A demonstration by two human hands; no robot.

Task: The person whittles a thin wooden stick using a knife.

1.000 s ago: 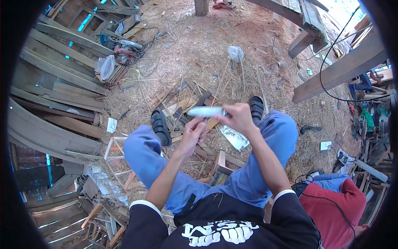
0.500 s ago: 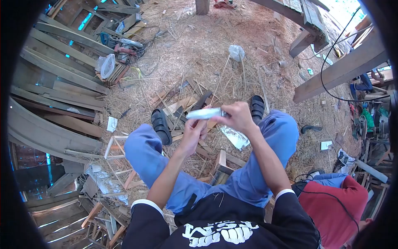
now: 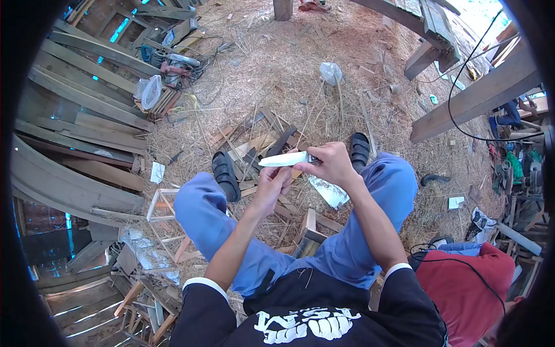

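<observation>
A knife (image 3: 284, 159) with a broad pale blade lies across the middle of the view, its tip pointing left. Its dark handle is in my right hand (image 3: 332, 162), whose fingers are wrapped round it. Just below the blade, my left hand (image 3: 272, 186) is closed in a pinch, its fingertips near the blade's lower edge. What the left fingers pinch is too small to make out. Under both hands, wood offcuts (image 3: 254, 147) and thin strips lie on the straw-strewn ground between my sandalled feet.
A circular saw (image 3: 178, 70) sits at the upper left beside stacked boards (image 3: 87, 124). Thick timber beams (image 3: 474, 101) stand at the right. A co-worker in a red top (image 3: 462, 289) is at the lower right. A small wooden frame (image 3: 162, 205) lies left of my knee.
The knife blade, blurred before, now shows sharply at nearly the same place. Both hands keep almost the same position. The co-worker's red top has shifted slightly right.
</observation>
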